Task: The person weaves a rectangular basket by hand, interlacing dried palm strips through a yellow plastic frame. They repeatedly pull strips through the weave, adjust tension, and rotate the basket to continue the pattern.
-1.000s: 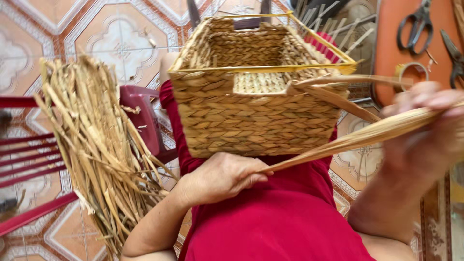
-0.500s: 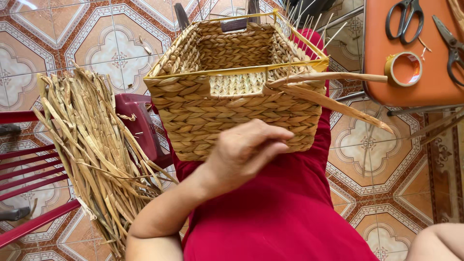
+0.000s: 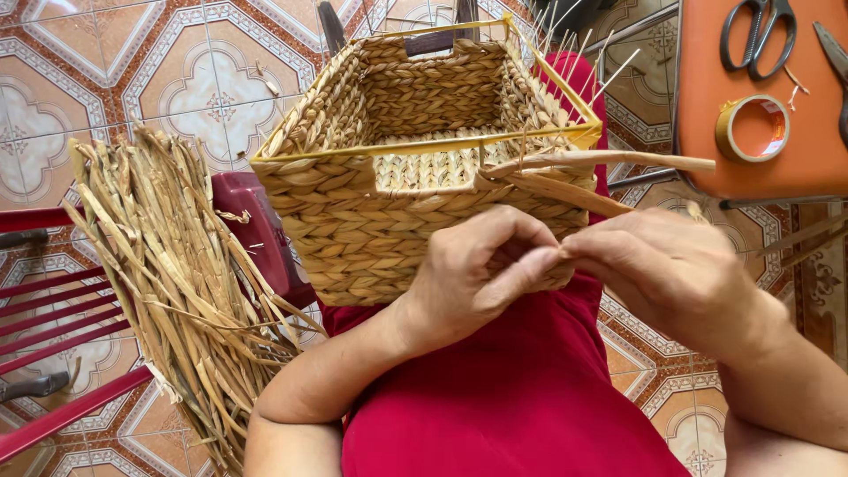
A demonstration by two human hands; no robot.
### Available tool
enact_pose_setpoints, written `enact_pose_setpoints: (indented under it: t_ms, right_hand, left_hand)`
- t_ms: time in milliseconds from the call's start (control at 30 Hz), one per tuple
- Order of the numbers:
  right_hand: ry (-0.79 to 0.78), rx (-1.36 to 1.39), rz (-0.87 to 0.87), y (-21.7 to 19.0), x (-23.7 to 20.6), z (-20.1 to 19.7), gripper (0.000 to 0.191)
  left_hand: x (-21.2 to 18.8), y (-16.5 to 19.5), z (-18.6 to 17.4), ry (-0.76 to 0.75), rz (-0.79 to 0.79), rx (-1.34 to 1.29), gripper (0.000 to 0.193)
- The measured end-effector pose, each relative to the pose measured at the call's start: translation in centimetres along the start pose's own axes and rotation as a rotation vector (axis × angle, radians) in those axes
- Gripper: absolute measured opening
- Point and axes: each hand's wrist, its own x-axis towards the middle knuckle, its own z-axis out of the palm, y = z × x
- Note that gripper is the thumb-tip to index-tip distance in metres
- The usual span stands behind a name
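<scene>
The basket [image 3: 415, 168] is tan braided fibre on a yellow frame, its rim unfinished; left hand [image 3: 477, 274] and right hand [image 3: 671, 269] pinch a strand [image 3: 565, 190] together at its near wall.

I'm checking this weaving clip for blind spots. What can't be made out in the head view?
- Both hands, left hand and right hand, cover the basket wall where they meet; what the fingertips pinch is hidden.
- Pliers are cut by the right edge.
- Bundle of dried strands runs off the bottom edge.
</scene>
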Motion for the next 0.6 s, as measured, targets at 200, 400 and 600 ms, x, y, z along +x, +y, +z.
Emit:
enact_pose_setpoints:
  t_ms: [200,400,600]
  right_hand:
    - [0.156,-0.086,0.121,-1.0,2.4,-1.8,0.024]
    - [0.218,0.066,0.362,-1.6,2.7,-1.6,0.022]
    - [0.212,-0.168,0.191,-4.3,2.5,-2.2,0.022]
  left_hand:
    - [2.4,0.7,-1.5,0.376,0.322,0.849,0.021]
    - [3.1,1.1,-0.7,0.35,0.365,0.905,0.025]
    - [2.7,0.2,-1.5,0.303,0.391,0.712,0.022]
